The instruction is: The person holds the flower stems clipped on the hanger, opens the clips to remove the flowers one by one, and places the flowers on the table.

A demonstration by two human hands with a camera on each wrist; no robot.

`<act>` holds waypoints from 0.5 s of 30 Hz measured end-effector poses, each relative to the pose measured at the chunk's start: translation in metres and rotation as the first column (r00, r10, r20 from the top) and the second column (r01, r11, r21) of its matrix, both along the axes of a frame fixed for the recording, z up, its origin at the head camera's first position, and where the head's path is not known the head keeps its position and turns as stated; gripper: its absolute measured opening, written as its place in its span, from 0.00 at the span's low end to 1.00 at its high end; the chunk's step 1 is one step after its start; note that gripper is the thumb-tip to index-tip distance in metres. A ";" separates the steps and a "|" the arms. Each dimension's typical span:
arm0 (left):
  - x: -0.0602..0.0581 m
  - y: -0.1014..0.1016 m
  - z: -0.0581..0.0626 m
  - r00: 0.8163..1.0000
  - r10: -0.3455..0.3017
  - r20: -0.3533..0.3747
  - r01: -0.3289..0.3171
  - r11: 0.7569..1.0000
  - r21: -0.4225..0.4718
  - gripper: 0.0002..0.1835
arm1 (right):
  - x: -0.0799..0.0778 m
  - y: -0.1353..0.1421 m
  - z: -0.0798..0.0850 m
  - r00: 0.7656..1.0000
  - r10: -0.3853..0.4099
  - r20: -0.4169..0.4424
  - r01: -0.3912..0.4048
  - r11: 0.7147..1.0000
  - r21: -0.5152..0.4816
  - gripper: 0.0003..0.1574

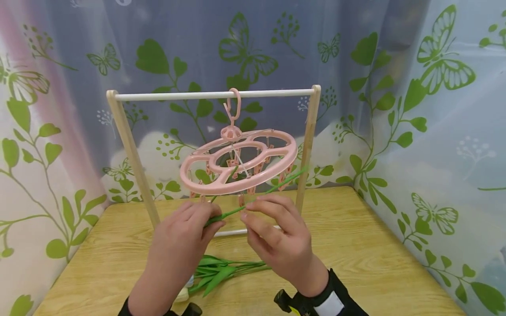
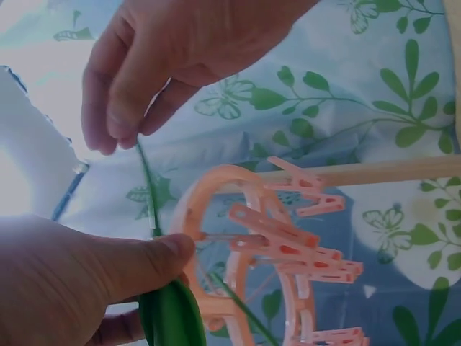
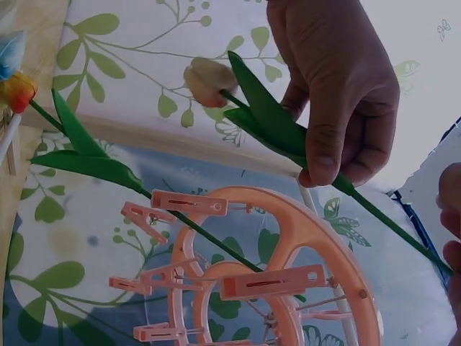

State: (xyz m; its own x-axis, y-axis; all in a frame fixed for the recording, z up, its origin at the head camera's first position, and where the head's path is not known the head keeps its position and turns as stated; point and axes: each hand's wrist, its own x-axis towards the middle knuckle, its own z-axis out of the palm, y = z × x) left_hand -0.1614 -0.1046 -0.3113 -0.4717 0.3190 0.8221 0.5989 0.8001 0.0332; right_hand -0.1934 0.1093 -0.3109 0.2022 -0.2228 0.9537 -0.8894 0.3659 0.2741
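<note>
My left hand [image 1: 179, 241] pinches an artificial tulip at the base of its green leaves [image 3: 270, 133]; its pale blossom [image 3: 209, 81] shows in the right wrist view. My right hand [image 1: 282, 235] pinches the thin green stem [image 2: 149, 189] further along, thumb and fingertips together. Just beyond both hands hangs a pink round clip hanger [image 1: 221, 189] with several pink clothespins [image 3: 274, 281]. A second tulip with an orange-red blossom [image 3: 18, 92] hangs at the hanger, its stem rising through the ring and passing behind a clothespin in the right wrist view.
A wooden stand with a white top bar [image 1: 170, 96] carries the hanger by its pink hook [image 1: 238, 105]. On the wooden table [image 1: 367, 263], below my hands, lie more artificial tulips with green leaves [image 1: 219, 276]. A patterned curtain [image 1: 170, 26] surrounds the table.
</note>
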 end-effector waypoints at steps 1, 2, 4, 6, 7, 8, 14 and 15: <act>0.002 0.000 0.001 1.000 0.003 0.000 -0.003 1.000 0.004 0.13 | 0.001 0.000 0.000 1.000 -0.021 -0.003 0.021 1.000 0.001 0.08; 0.003 0.000 0.003 1.000 0.005 -0.011 -0.005 1.000 0.001 0.13 | 0.002 0.000 0.000 0.999 -0.038 0.003 0.038 0.999 0.003 0.08; 0.004 -0.001 0.005 1.000 0.008 -0.027 -0.008 1.000 -0.005 0.12 | 0.003 -0.001 0.000 0.997 -0.074 0.028 0.074 0.997 0.008 0.09; 0.005 -0.001 0.006 0.998 0.010 -0.058 -0.010 1.000 -0.008 0.13 | 0.004 -0.002 -0.001 0.991 -0.116 0.067 0.116 0.993 0.011 0.09; 0.005 -0.001 0.006 0.997 0.010 -0.071 -0.010 1.000 -0.011 0.14 | 0.004 -0.002 -0.001 0.987 -0.140 0.081 0.140 0.990 0.009 0.09; 0.005 -0.001 0.006 0.997 0.007 -0.080 -0.008 1.000 -0.013 0.14 | 0.004 -0.002 -0.002 0.981 -0.169 0.094 0.169 0.986 0.007 0.10; 0.007 -0.005 0.004 0.999 0.006 -0.038 -0.007 1.000 -0.016 0.15 | 0.002 -0.005 -0.008 0.944 -0.306 0.124 0.309 0.951 -0.011 0.10; 0.007 -0.005 0.004 1.000 0.011 -0.027 -0.011 1.000 -0.016 0.15 | 0.002 -0.005 -0.009 0.939 -0.316 0.132 0.320 0.948 -0.003 0.09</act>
